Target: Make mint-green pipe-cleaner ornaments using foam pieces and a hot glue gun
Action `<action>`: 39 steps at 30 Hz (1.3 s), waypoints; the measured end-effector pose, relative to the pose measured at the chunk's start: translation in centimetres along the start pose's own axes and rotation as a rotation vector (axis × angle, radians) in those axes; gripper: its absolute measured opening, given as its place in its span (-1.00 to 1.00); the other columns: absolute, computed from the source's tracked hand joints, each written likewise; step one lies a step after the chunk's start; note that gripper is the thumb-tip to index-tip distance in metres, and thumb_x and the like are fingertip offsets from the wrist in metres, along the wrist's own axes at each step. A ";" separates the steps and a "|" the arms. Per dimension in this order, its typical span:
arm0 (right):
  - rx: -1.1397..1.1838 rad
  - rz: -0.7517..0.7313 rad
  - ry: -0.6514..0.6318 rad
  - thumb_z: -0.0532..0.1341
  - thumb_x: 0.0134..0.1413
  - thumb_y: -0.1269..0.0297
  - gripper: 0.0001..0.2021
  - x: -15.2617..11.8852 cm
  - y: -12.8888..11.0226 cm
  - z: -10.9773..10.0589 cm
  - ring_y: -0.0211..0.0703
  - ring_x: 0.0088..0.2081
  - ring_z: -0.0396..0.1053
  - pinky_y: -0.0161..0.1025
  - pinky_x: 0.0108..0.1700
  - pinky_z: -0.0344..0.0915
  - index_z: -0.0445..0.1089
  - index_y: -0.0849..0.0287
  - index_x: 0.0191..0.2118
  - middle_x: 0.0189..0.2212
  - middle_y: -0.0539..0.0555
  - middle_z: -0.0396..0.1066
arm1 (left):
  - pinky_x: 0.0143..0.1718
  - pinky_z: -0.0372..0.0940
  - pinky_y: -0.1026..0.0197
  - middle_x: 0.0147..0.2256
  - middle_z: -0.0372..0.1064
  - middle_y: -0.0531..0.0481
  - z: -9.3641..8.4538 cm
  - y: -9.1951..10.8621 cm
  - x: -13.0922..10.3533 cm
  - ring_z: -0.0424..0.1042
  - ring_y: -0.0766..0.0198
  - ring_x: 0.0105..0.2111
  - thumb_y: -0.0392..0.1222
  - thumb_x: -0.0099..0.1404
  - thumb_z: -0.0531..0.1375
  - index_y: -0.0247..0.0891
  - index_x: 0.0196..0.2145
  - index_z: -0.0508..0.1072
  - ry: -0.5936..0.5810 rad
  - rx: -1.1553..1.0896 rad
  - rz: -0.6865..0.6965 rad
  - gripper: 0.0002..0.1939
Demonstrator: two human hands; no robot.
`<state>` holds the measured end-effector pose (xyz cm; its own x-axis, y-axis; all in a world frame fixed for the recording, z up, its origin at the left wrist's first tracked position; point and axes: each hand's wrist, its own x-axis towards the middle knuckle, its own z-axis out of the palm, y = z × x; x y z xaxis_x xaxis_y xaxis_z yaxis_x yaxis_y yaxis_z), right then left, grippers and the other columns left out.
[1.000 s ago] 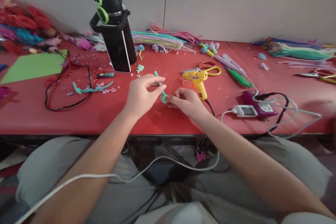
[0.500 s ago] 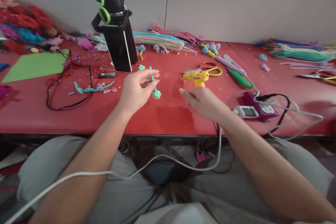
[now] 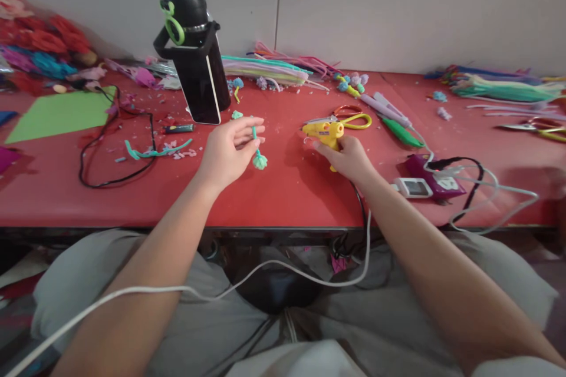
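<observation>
My left hand pinches a short mint-green pipe-cleaner stem between thumb and fingers. At the stem's lower end hangs a small mint-green fuzzy flower, above the red table. My right hand is closed around the handle of a yellow glue gun, its thumb lying across the front. The gun's nozzle points left, and part of its handle shows below the hand. Just behind the gun lie scissors with red and yellow handles. Another small mint-green piece rests beyond my left hand.
A black bottle stands at the back left. Bundles of pipe cleaners lie along the wall. On the right are a purple power box, a lilac tool and cables. A white cable crosses my lap.
My right hand has moved from in front of the glue gun to around its handle, with the gun shifting slightly left. My left hand still holds the stem, almost unmoved.
</observation>
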<state>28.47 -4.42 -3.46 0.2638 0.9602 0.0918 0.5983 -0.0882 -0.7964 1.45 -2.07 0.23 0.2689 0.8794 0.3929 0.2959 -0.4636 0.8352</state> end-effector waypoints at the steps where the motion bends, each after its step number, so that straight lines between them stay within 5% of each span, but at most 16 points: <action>1: 0.078 -0.006 -0.015 0.33 0.00 -0.07 -0.63 -0.3 -0.2 0.7 -0.24 -0.57 0.12 -0.24 -0.50 0.03 0.29 0.09 -0.53 -0.66 -0.07 0.18 | 0.06 0.54 0.06 -0.03 0.60 -0.15 -0.1 -0.1 0.0 0.60 0.08 0.01 -0.41 0.30 0.28 -0.25 0.01 0.53 0.010 0.012 -0.001 -0.68; 10: 0.374 -0.207 -0.362 0.30 0.12 -0.03 -0.67 -4.8 -2.8 3.0 -0.19 -0.46 0.30 -0.24 -0.41 0.22 0.40 0.12 -0.45 -0.55 0.00 0.35 | -0.02 0.57 0.09 -0.08 0.62 -0.18 -0.6 -0.6 0.4 0.62 0.07 -0.03 -0.42 0.25 0.32 -0.29 -0.01 0.54 0.080 0.056 -0.039 -0.65; 39: 0.378 -0.198 -0.378 0.28 0.14 -0.03 -0.70 -5.0 -2.2 3.6 -0.22 -0.48 0.23 -0.24 -0.40 0.19 0.42 0.12 -0.36 -0.54 -0.04 0.31 | 0.01 0.56 0.05 -0.04 0.60 -0.22 -0.8 -0.8 0.6 0.62 0.08 -0.06 -0.37 0.26 0.34 -0.31 0.07 0.52 0.078 0.100 -0.050 -0.59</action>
<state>23.15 -8.11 -4.34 -0.1565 0.9830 0.0963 0.2781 0.1375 -0.9507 0.62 -1.11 0.08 0.1808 0.9057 0.3834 0.3981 -0.4239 0.8136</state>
